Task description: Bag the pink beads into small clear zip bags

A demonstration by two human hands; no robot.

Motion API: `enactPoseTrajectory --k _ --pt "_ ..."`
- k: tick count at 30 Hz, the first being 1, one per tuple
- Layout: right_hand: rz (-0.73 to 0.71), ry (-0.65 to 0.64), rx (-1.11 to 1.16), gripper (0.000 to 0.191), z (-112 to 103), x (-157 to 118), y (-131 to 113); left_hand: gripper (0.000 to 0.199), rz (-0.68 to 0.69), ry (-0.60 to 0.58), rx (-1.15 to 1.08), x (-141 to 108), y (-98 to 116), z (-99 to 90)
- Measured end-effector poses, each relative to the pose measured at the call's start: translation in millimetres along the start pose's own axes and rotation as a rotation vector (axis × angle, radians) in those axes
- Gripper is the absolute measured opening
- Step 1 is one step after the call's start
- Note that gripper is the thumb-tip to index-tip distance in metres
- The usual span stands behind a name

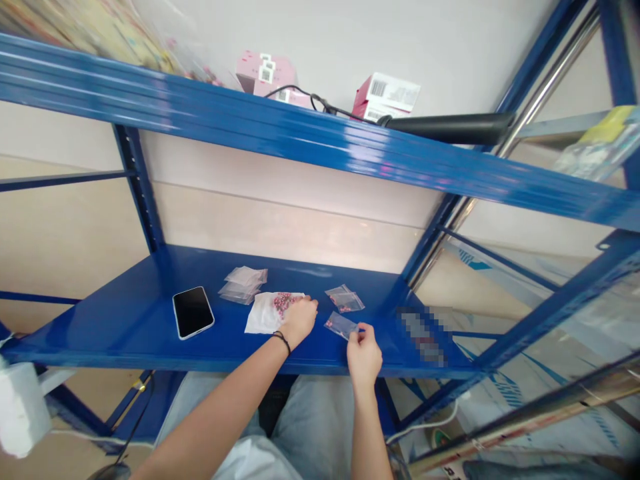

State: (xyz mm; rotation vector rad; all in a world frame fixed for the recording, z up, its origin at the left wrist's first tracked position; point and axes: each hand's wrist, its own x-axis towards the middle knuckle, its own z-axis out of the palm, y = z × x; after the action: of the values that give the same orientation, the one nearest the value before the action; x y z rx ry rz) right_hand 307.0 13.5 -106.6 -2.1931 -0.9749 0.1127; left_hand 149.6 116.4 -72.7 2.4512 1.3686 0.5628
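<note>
The right hand (365, 353) pinches a zip bag (341, 325); the left hand (301, 319), grip unclear, sits at four o'clock from pink beads (283, 303).

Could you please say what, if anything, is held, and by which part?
The right hand holds a clear bag by its right end; the left hand, I can't tell.

Phone (193, 313) on blue shlf (120, 323); pink bxs (284, 68) above.
</note>
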Motion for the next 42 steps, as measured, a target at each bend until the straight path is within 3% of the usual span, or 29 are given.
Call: enactPoseTrajectory --k 3,6,15,19,27,29,32,36,39,42 --pt "-0.015 0.005 -0.019 0.026 2 -3 -1 0.028 -0.023 -0.01 0.066 6 6 8.5" --pt "-0.011 0.018 -0.042 0.027 3 -4 -1 0.03 -0.042 0.011 0.097 5 5 5.3" --pt "0.044 -0.049 -0.044 0.029 -4 -6 -9 0.025 -0.236 0.097 0.097 -3 -65 -46.3" --pt "0.026 -0.049 -0.04 0.032 -3 -6 -7 0.03 -0.265 0.119 0.063 -3 -80 -47.8" --pt "0.022 -0.033 0.005 0.032 1 -3 0 0.029 -0.27 0.164 -0.019 1 -87 -49.6" --pt "0.023 -0.028 0.123 0.033 2 1 4 0.028 -0.258 0.212 -0.033 -9 -85 -55.1" --pt "-0.02 -0.025 0.494 0.037 2 6 6 0.025 -0.202 0.29 -0.067 -34 -78 -62.8" --pt "-0.161 -0.118 0.849 0.039 -12 4 -18 0.02 -0.066 0.369 -0.28 -75 -65 -64.3" --pt "-0.325 -0.285 0.899 0.03 -32 -7 -52 0.019 -0.061 0.292 -0.583 -100 -56 -61.9" --pt "-0.511 -0.475 0.776 0.016 -48 -26 -86 0.028 -0.099 0.149 -0.955 -124 -46 -62.2"
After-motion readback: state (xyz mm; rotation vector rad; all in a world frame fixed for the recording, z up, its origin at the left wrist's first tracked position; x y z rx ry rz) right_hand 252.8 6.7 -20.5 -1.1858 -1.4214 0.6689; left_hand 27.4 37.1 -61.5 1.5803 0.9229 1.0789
